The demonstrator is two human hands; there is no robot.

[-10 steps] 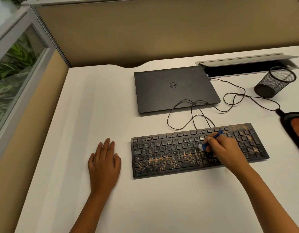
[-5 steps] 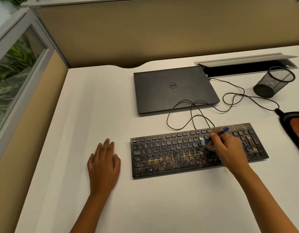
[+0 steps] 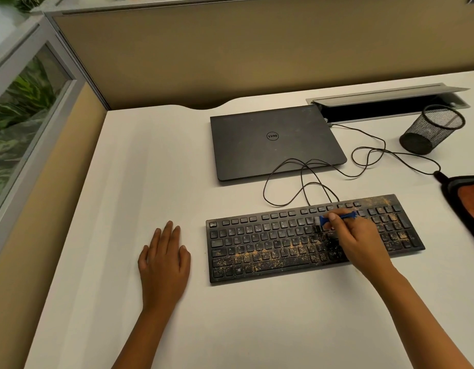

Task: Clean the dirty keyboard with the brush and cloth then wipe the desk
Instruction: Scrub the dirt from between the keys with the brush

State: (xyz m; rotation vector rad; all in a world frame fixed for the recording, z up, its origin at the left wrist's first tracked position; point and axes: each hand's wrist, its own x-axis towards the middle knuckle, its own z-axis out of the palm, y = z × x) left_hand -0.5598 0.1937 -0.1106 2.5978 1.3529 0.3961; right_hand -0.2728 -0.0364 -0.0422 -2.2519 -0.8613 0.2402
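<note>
a dusty black keyboard [image 3: 310, 241] lies flat on the white counter [image 3: 150, 169]. the right hand [image 3: 361, 241] pinches a small blue brush [image 3: 337, 217] in closed fingers over the upper keys; it looks light and stiff, best held by its handle. the left hand [image 3: 164, 262] rests flat, fingers spread. a mesh cup [image 3: 430, 131] appears empty.

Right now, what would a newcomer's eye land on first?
The black keyboard near the desk's front, speckled with orange-brown dust, thickest on its lower rows and right end. The right hand holds a small blue brush against its upper keys, while the left hand lies flat on the desk beside it. Behind sits a closed laptop.
</note>
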